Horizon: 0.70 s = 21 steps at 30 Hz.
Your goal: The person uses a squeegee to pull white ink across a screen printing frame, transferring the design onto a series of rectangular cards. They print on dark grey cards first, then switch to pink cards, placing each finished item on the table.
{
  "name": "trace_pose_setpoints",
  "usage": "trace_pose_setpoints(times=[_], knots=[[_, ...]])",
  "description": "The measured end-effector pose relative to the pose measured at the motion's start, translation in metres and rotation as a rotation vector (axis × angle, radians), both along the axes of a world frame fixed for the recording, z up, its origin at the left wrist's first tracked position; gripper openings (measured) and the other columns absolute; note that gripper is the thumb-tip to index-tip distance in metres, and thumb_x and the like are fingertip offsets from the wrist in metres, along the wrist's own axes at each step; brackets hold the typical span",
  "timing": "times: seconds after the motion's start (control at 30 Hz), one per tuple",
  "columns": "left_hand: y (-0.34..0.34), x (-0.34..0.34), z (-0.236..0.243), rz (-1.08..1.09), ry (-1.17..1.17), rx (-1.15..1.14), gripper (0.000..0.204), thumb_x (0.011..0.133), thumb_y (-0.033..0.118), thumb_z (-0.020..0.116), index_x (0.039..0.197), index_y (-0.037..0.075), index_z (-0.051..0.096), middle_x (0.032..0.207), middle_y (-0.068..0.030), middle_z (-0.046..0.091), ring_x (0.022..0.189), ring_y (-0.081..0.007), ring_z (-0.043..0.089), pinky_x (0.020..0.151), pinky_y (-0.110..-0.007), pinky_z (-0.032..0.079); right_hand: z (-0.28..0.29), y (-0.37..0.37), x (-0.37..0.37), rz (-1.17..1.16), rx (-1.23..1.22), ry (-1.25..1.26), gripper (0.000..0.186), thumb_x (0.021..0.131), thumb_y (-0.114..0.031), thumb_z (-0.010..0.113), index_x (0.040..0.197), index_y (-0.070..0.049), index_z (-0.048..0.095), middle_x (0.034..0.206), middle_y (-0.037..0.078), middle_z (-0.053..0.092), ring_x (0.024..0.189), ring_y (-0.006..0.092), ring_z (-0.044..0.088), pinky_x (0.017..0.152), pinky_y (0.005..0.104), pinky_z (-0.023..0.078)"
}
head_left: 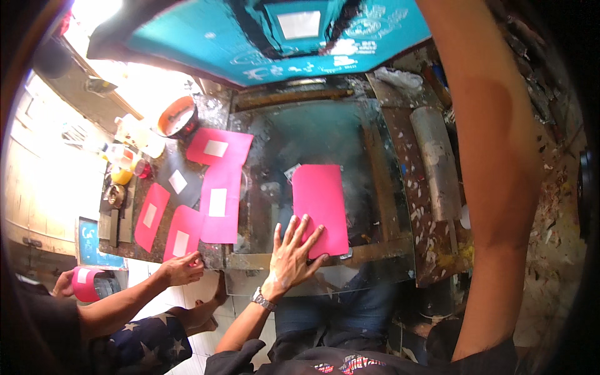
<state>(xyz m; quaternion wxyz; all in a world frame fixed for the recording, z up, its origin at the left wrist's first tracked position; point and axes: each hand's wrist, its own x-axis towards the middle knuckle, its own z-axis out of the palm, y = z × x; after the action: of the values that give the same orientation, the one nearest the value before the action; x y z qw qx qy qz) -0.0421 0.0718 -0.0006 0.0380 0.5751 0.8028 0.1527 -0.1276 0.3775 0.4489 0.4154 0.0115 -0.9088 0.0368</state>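
Observation:
My left hand (290, 261), with a watch at its wrist, lies with fingers spread on the lower left part of a plain pink sheet (322, 200). The sheet rests on a glass plate (281, 134) in front of me. My right arm (500, 206) reaches up along the right side, and its hand is beyond the upper edge. Above the far end of the glass, a teal printing screen (194, 40) in a dark frame stands tilted up. Dark paint is smeared on it around a pale rectangle (299, 25).
Left of the glass lie several pink sheets (228, 175) with white rectangles. An orange-rimmed bowl (178, 117) stands behind them. At lower left, a co-worker's hand (181, 269) is at one sheet; their other hand holds a pink piece (86, 284). A grey cylinder (434, 162) lies right.

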Motion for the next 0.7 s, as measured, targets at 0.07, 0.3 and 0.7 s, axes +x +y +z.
trace_pose_setpoints(times=[0.07, 0.3, 0.7], knots=[[0.002, -0.001, -0.001, -0.004, 0.002, -0.016, 0.074, 0.097, 0.062, 0.061, 0.161, 0.028, 0.044, 0.170, -0.0164, 0.032, 0.159, -0.0368, 0.023, 0.127, -0.061, 0.011, -0.009, -0.022, 0.024, -0.090, -0.063, -0.076, 0.061, 0.092, -0.043, 0.070, 0.129, 0.005, 0.068, 0.131, 0.031, 0.067, 0.125, 0.0428, 0.063, 0.110, 0.0456, 0.047], [-0.011, 0.003, 0.047, 0.065, -0.261, 0.600, 0.083, 0.095, 0.036, 0.076, 0.163, 0.013, 0.033, 0.168, -0.0229, 0.028, 0.156, -0.0452, 0.027, 0.124, -0.060, 0.025, -0.124, -0.088, 0.087, -0.168, -0.024, 0.086, 0.041, 0.089, -0.043, 0.080, 0.106, -0.006, 0.076, 0.097, 0.021, 0.074, 0.095, 0.0421, 0.070, 0.088, 0.0486, 0.055], [-0.082, 0.047, 0.010, 0.877, -0.990, 0.644, 0.038, 0.105, 0.027, 0.067, 0.112, -0.010, 0.061, 0.092, -0.0156, 0.073, 0.077, -0.0210, 0.071, 0.074, -0.037, 0.060, -0.358, -0.108, 0.145, -0.115, -0.140, -0.537, 0.019, 0.085, -0.011, 0.069, 0.104, -0.010, 0.068, 0.089, 0.012, 0.073, 0.085, 0.0319, 0.073, 0.081, 0.0479, 0.050]])
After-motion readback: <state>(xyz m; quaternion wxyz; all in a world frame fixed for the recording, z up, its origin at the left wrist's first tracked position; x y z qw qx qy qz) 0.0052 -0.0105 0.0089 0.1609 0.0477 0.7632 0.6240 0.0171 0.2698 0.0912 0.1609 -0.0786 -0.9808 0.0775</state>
